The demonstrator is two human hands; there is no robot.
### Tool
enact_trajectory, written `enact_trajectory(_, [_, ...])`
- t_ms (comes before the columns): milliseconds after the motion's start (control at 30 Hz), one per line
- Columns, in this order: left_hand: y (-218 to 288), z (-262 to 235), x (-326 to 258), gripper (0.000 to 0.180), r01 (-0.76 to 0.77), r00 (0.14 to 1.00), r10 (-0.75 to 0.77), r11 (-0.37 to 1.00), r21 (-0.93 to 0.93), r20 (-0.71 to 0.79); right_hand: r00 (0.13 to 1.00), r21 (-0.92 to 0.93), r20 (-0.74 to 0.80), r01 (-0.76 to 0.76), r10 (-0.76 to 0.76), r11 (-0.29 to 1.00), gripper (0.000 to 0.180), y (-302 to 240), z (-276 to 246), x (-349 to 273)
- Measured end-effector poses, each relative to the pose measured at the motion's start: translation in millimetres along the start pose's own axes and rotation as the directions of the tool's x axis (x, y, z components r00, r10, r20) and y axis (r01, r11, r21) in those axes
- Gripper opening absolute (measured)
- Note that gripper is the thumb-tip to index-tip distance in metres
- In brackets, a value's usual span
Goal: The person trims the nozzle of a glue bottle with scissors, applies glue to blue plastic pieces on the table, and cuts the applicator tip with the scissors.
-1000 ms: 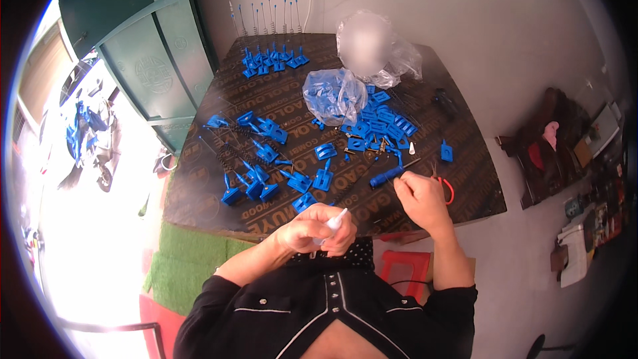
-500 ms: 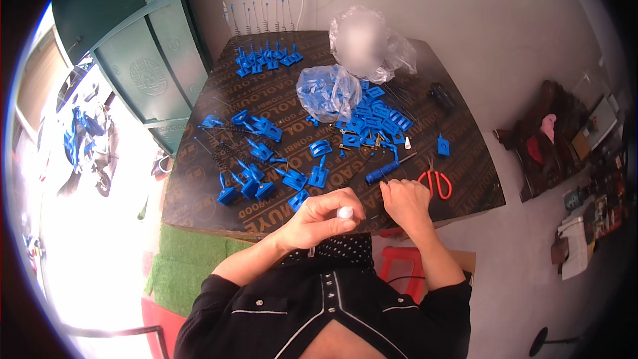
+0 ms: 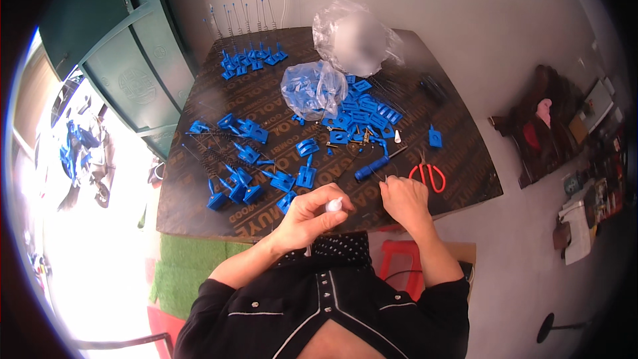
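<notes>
My left hand [image 3: 310, 216] is closed round a small white bottle [image 3: 334, 205]; only its pale end shows between thumb and fingers. To its right, my right hand [image 3: 405, 201] is closed over the table's front part, fingertips pinched on what looks like a thin dark wire, mostly hidden. Just beyond the right hand lies a screwdriver with a blue handle [image 3: 371, 169]. Red-handled scissors [image 3: 428, 177] rest right beside that hand. Blue plastic clips [image 3: 306, 177], some with dark springs, are scattered beyond and left of my left hand.
A clear bag of blue parts [image 3: 314, 90] stands mid-table by a heap of loose blue pieces [image 3: 362, 114]. Behind it is a larger clear plastic bag [image 3: 355, 38]. Finished-looking blue pieces with upright springs [image 3: 252, 58] stand far left. A white cone-shaped cap [image 3: 397, 136] lies near the heap.
The whole view has shifted slightly, so the table sits further left. The white bottle's end shows more in my left hand. My right hand keeps nearly the same pose.
</notes>
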State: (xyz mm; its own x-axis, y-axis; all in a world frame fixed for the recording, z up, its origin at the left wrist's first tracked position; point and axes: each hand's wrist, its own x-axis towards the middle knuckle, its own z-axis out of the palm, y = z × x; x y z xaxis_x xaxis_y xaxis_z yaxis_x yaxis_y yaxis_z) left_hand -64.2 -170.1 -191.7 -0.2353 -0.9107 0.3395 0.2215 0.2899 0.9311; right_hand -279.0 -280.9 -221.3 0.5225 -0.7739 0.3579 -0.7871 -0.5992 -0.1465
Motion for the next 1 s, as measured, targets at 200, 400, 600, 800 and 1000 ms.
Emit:
enact_trajectory(200, [-3, 1, 1, 0.014, 0.04, 0.999, -0.041, 0.999, -0.022, -0.029, 0.989, 0.011, 0.136, -0.059, 0.057, 0.998, 0.024, 5, -4, 4])
enact_trajectory(400, [-2, 0, -1, 0.015, 0.066, 0.995, -0.067, 0.998, -0.016, -0.075, 0.972, 0.061, 0.224, -0.084, 0.069, 0.995, 0.026, 8, -12, 10])
enact_trajectory(600, [-9, -1, 0, 0.013, 0.043, 0.995, -0.043, 0.999, -0.008, -0.092, 0.96, 0.098, 0.262, -0.129, 0.099, 0.987, 0.023, 9, -22, 8])
enact_trajectory(800, [-12, 0, 4, 0.013, -0.024, 0.996, 0.036, 0.991, 0.131, -0.087, 0.996, 0.261, 0.082, -0.058, 0.038, 0.964, 0.013, 5, -25, 6])
enact_trajectory(1000, [-12, -1, 3, 0.013, -0.1, 0.987, 0.129, 0.961, 0.257, -0.099, 0.975, 0.734, -0.22, 0.192, -0.039, 0.652, 0.015, -40, -53, 8])
